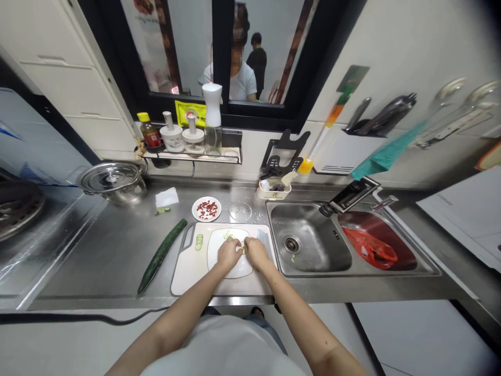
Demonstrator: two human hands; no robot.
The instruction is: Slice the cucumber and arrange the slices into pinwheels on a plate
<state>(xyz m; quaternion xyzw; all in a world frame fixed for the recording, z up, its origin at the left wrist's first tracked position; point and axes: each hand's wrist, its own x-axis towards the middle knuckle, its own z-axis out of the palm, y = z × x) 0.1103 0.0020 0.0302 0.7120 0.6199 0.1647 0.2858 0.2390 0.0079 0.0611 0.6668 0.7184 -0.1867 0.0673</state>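
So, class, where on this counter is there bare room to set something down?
Widest: the steel counter left of the cucumber, in front of the lidded pot. A narrower wedge lies between cucumber and cutting board. Crowded: the white plate, under left hand and right hand, and behind the board, around the dish of red pieces.

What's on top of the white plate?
On the white plate: thin cucumber slices toward its far side, more between the left hand and right hand. Anything under the hands is hidden.
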